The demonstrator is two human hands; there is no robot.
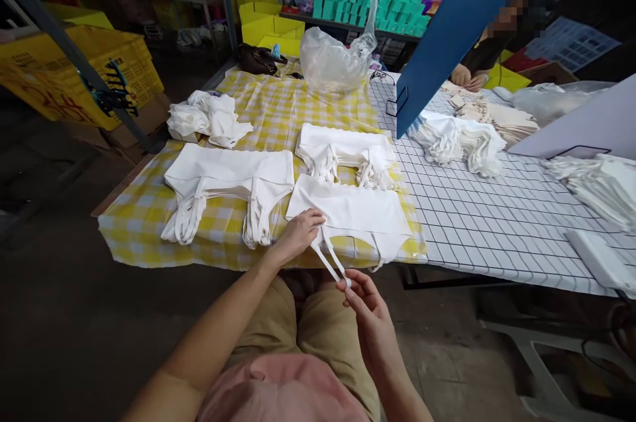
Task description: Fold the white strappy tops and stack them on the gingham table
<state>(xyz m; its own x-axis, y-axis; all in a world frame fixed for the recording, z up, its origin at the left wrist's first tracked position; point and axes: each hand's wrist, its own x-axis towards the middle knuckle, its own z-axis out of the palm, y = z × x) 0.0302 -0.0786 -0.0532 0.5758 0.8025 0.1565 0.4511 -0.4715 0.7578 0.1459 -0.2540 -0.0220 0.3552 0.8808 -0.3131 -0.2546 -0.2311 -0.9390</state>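
A white strapped garment [355, 210] lies near the front edge of the yellow checked cloth [298, 104]. My right hand [365, 299] pinches the end of its strap and holds it out over the table edge. At the strap's base, my left hand [301, 233] rests on the garment's lower left part, fingers pressed together; whether they grip fabric is unclear. Stacked white garments [231, 167] with hanging straps lie to the left. Behind the held garment is another white stack [342, 140].
Crumpled white fabric [211, 118] and a clear plastic bag [338, 57] lie farther back. A blue panel [457, 31] slants up at the right. Beyond it a person's hands [470, 77] are near beige pieces. White piles [460, 137] lie on the grid-patterned cloth [477, 223].
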